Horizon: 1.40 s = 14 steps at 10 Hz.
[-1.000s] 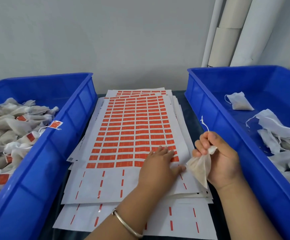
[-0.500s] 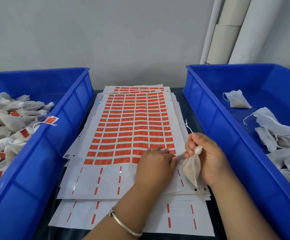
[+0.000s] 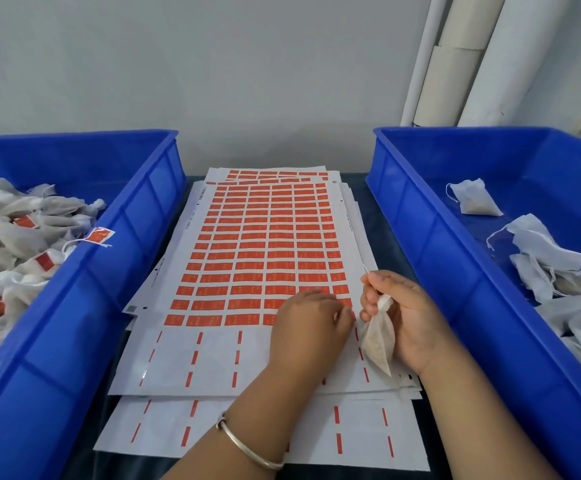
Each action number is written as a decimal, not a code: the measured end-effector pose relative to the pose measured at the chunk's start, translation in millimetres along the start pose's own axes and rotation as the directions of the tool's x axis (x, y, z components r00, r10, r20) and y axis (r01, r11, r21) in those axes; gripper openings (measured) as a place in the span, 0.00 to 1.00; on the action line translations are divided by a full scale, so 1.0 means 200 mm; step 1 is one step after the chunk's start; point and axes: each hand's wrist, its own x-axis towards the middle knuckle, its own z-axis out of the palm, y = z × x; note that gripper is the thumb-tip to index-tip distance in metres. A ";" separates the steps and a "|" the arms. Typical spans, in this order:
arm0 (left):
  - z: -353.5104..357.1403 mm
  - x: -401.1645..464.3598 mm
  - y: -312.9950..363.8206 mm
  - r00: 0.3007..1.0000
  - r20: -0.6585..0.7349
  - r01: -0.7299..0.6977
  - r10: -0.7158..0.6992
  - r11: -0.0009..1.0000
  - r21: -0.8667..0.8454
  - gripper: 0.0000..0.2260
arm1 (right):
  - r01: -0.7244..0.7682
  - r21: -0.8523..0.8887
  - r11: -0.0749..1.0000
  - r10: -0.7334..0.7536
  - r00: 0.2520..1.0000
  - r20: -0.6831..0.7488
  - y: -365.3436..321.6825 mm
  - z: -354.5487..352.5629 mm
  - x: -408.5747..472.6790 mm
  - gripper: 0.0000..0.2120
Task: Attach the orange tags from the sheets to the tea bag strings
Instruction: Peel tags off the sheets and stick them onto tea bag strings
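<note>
A stack of white sheets (image 3: 213, 355) lies between two bins, the top one covered in rows of orange tags (image 3: 265, 251). My left hand (image 3: 308, 323) rests on the top sheet, its fingertips curled and picking at an orange tag (image 3: 346, 302) at the right end of the lowest rows. Just to its right, my right hand (image 3: 407, 317) grips a filled tea bag (image 3: 379, 341) by its neck, so the bag hangs down over the sheet's edge. That same hand pinches the white string (image 3: 366, 270), which pokes up above the fingers.
A blue bin (image 3: 84, 306) on the left holds several tea bags with orange tags, and one tag (image 3: 99, 235) hangs over its rim. The blue bin (image 3: 462, 271) on the right holds several untagged white tea bags (image 3: 545, 254). White tubes (image 3: 462, 60) lean against the wall.
My right hand has brought the tea bag left and down, close beside my left hand. My left hand's fingers have gone from flat on the sheet to curled at a tag.
</note>
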 end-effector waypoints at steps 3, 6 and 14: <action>0.00 0.00 0.00 0.999 0.040 0.027 -0.030 0.997 0.073 0.18 | -0.010 0.030 0.999 0.011 1.000 -0.028 0.01 -0.01 0.01 0.07; 0.00 0.00 0.00 0.997 0.071 -0.029 0.024 0.997 0.078 0.17 | -0.017 0.020 1.000 0.017 0.999 -0.030 0.01 -0.01 0.01 0.07; -0.02 0.00 0.02 0.985 0.077 -0.163 0.155 0.979 0.120 0.14 | 0.005 0.019 1.000 -0.004 1.000 -0.026 0.03 -0.01 0.01 0.07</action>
